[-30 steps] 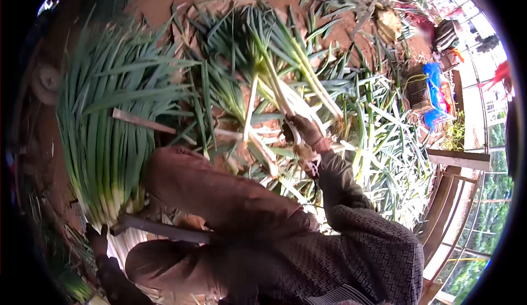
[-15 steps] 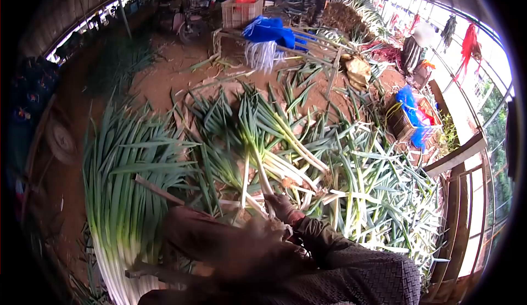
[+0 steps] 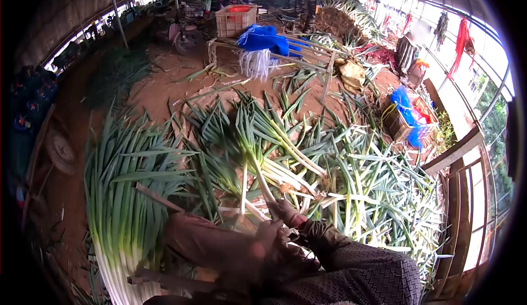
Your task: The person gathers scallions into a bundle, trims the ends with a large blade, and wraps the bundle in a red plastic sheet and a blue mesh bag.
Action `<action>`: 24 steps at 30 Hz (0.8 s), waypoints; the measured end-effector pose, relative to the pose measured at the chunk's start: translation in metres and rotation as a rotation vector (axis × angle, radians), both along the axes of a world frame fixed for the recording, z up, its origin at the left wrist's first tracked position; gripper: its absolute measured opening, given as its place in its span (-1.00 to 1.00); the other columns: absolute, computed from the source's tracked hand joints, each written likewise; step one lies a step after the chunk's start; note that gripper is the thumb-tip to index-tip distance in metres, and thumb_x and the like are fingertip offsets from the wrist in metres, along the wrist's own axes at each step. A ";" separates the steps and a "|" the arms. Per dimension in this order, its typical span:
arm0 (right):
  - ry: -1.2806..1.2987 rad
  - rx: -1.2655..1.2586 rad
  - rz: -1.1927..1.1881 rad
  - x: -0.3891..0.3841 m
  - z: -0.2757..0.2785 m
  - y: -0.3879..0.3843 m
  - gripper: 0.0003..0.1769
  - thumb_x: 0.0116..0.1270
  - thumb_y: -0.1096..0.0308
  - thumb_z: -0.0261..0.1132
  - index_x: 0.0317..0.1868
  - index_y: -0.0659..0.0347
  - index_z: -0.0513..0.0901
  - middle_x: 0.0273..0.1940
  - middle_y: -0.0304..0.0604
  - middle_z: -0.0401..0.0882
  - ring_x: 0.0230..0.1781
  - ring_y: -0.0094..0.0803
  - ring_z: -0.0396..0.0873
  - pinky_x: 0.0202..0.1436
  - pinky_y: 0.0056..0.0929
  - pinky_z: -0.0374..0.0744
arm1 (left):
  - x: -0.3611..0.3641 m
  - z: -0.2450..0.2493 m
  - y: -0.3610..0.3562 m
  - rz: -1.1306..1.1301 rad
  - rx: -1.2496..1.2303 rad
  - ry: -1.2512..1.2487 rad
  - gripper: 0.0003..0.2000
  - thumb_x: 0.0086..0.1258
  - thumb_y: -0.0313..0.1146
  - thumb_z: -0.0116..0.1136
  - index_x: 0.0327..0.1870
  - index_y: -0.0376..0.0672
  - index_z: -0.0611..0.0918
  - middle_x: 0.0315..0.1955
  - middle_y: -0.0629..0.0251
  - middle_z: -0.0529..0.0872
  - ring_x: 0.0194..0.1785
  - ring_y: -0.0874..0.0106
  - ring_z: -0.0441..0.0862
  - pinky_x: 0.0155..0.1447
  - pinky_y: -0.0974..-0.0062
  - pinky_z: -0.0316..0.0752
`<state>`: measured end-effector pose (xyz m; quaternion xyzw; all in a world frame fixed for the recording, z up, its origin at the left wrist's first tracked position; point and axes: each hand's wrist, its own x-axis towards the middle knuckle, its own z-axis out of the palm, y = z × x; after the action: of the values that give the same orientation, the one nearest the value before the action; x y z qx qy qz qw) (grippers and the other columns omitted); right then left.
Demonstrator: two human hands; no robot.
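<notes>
A long green onion slants down to the front centre, its pale stalk gripped near the lower end by my right hand. My left hand is just below and to the left, close to the stalk's root end; its fingers are blurred and partly hidden. More onions lie on the ground beyond my hands. Left of my legs rests a big bundle of onions, leaves pointing away and white stalks toward me. A loose heap of onions and leaves spreads on the right.
A wooden frame bears blue cloth and a crate. Another crate with blue netting stands at right. Two people are farther back. A wheel is at left; a wooden beam juts at right.
My left hand and forearm, a dark blur before, now show more clearly beside my right hand. My right hand still holds the stalk, slightly lower in view. The whole view has shifted slightly.
</notes>
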<state>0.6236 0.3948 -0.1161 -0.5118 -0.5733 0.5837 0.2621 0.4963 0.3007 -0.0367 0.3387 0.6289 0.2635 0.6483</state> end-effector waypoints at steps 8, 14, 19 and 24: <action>0.282 -0.252 -0.327 0.053 0.087 -0.033 -0.59 0.52 0.03 0.14 -0.14 0.28 0.57 -0.35 -0.19 0.64 -0.60 -0.45 0.55 -0.60 -0.51 0.45 | 0.004 0.069 -0.017 0.517 -0.311 -0.447 -0.83 0.44 -0.28 0.20 -0.20 -0.20 0.69 -0.55 0.55 0.54 -0.58 0.63 0.39 -0.49 0.61 0.29; 0.166 -0.364 -0.087 0.043 0.063 -0.078 -0.61 0.50 0.10 0.20 -0.06 0.32 0.63 -0.37 -0.35 0.51 -0.41 -0.62 0.44 -0.42 -0.56 0.42 | 0.007 -0.005 -0.018 0.135 0.051 -0.318 -0.84 0.50 -0.33 0.13 -0.11 -0.21 0.66 -0.42 0.46 0.65 -0.40 0.56 0.59 -0.30 0.56 0.51; 0.128 -0.370 0.122 0.039 0.071 -0.066 -0.60 0.53 0.08 0.16 0.02 0.28 0.62 -0.36 -0.36 0.51 -0.46 -0.62 0.41 -0.40 -0.53 0.47 | -0.003 -0.008 -0.017 0.149 0.000 -0.439 -0.78 0.54 -0.32 0.06 0.02 -0.24 0.63 -0.28 0.38 0.70 -0.29 0.51 0.64 -0.18 0.53 0.56; 0.267 -0.206 0.319 0.043 0.048 -0.055 -0.69 0.50 0.19 0.16 -0.07 0.33 0.56 -0.37 -0.30 0.47 -0.44 -0.57 0.43 -0.35 -0.44 0.50 | 0.000 -0.001 -0.008 0.217 -0.012 -0.311 -0.75 0.49 -0.17 0.17 -0.28 -0.18 0.65 -0.57 0.49 0.56 -0.51 0.56 0.54 -0.45 0.57 0.39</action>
<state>0.6665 0.3395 -0.0679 -0.3567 -0.5447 0.7357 0.1864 0.4965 0.2930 -0.0375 0.2203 0.5554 0.3775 0.7075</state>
